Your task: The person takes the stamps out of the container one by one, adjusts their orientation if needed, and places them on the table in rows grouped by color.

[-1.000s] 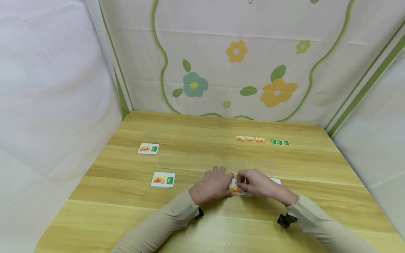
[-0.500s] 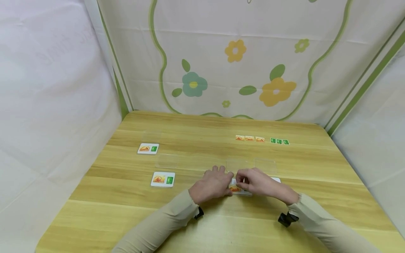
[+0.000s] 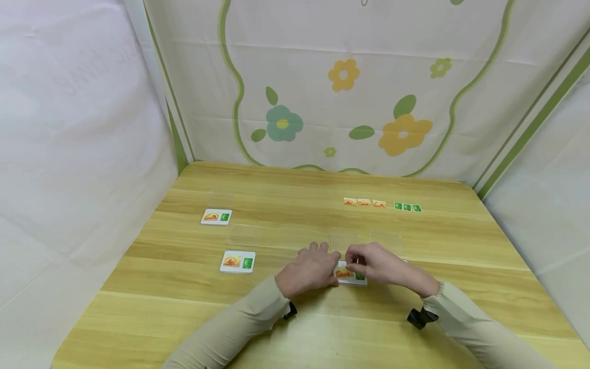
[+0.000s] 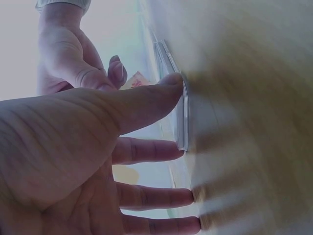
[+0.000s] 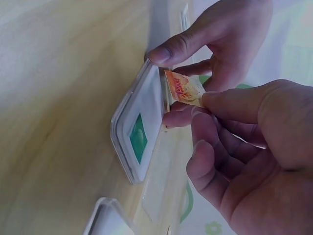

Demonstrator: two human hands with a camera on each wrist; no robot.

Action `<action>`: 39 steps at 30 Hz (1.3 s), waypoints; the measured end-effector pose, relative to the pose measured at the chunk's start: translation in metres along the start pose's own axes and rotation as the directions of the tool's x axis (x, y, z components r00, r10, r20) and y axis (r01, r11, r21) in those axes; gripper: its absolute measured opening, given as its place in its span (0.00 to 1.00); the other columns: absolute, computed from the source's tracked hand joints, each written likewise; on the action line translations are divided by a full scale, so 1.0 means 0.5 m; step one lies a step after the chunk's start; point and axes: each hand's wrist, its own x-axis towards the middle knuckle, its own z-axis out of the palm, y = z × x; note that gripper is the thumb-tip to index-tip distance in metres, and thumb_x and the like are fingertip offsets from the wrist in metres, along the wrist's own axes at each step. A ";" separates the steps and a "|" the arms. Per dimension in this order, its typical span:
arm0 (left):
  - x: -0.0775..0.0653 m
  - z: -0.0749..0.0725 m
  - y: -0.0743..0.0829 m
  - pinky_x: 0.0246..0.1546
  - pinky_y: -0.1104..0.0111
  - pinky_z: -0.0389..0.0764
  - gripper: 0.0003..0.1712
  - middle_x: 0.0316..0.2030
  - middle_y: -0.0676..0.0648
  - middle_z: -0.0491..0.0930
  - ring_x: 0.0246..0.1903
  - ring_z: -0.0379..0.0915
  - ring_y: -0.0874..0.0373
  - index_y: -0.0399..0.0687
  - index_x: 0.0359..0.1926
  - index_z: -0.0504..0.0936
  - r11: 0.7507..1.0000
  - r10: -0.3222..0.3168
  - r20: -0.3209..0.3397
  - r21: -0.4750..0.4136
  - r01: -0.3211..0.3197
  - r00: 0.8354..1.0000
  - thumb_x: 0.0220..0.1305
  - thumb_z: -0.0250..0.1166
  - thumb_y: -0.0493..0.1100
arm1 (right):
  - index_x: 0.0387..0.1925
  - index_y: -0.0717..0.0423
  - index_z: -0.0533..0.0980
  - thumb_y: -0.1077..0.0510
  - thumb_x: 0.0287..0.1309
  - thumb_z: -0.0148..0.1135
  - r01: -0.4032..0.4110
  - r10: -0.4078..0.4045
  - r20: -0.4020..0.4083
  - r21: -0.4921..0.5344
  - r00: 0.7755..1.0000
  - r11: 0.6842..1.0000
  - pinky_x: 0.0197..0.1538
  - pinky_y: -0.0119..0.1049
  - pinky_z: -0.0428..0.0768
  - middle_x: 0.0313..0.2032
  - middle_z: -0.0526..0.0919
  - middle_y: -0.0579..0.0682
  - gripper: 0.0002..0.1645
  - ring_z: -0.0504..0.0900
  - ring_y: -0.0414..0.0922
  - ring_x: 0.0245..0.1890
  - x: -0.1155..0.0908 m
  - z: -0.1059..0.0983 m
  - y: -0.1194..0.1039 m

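My right hand [image 3: 380, 262] pinches a small orange picture stamp [image 5: 183, 89] with serrated edges between thumb and fingertips. The stamp stands tilted just over the left part of a thick white card [image 5: 154, 105]; its lower edge is near or on the card. A green stamp [image 5: 138, 138] lies on the card's right part. My left hand [image 3: 310, 270] holds the card's left end, thumb at the near corner and index finger at the far corner. Its other fingertips rest on the wooden table [image 4: 254, 147], as the left wrist view shows.
Two white cards with orange and green pictures lie at left: a far card [image 3: 216, 217] and a near card [image 3: 237, 262]. Clear plates [image 3: 243, 234] lie mid-table. Orange stamps [image 3: 363, 202] and green stamps [image 3: 407, 207] form a back row. Another white card [image 5: 110, 220] is partly hidden.
My right hand has shifted slightly right, showing more of the card and its green stamp in the head view. The left hand has stayed in place.
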 end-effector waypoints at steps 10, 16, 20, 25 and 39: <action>-0.001 -0.007 0.004 0.30 0.64 0.74 0.27 0.45 0.48 0.75 0.37 0.66 0.55 0.55 0.53 0.77 1.000 0.001 0.013 0.006 -0.001 1.000 0.59 0.66 0.64 | 0.31 0.46 0.76 0.59 0.64 0.63 -0.023 0.023 0.002 -0.003 1.000 1.000 0.27 0.28 0.73 0.26 0.80 0.42 0.06 0.73 0.34 0.25 0.000 -0.017 0.009; 0.000 -0.005 0.005 0.28 0.65 0.74 0.27 0.44 0.48 0.75 0.36 0.66 0.55 0.56 0.52 0.77 0.999 0.008 0.005 0.032 -0.008 1.000 0.59 0.66 0.65 | 0.31 0.47 0.76 0.59 0.63 0.64 -0.026 0.025 -0.012 -0.030 1.000 0.999 0.28 0.28 0.74 0.26 0.79 0.40 0.06 0.72 0.33 0.25 0.001 -0.027 0.013; 0.001 -0.002 0.005 0.27 0.65 0.74 0.27 0.43 0.49 0.75 0.36 0.67 0.54 0.56 0.50 0.77 0.999 0.007 0.000 0.039 -0.007 1.000 0.59 0.66 0.66 | 0.31 0.47 0.76 0.60 0.63 0.64 -0.029 0.029 -0.009 -0.041 1.000 0.999 0.29 0.28 0.74 0.26 0.79 0.40 0.05 0.73 0.33 0.25 0.000 -0.037 0.016; 0.002 0.000 0.004 0.28 0.64 0.74 0.28 0.43 0.48 0.75 0.36 0.67 0.54 0.55 0.51 0.77 0.999 0.006 -0.007 0.038 -0.006 1.000 0.58 0.66 0.66 | 0.31 0.47 0.76 0.59 0.63 0.63 -0.041 0.041 -0.002 -0.048 0.999 0.998 0.29 0.28 0.74 0.26 0.78 0.40 0.05 0.72 0.34 0.25 0.000 -0.050 0.019; 0.000 0.001 0.001 0.27 0.65 0.74 0.28 0.43 0.48 0.75 0.36 0.68 0.55 0.56 0.51 0.77 0.999 0.004 -0.015 0.047 -0.004 1.000 0.58 0.67 0.66 | 0.31 0.49 0.76 0.60 0.63 0.63 -0.037 0.035 -0.033 -0.053 0.999 0.998 0.26 0.29 0.74 0.25 0.79 0.43 0.05 0.72 0.34 0.24 0.014 -0.075 0.021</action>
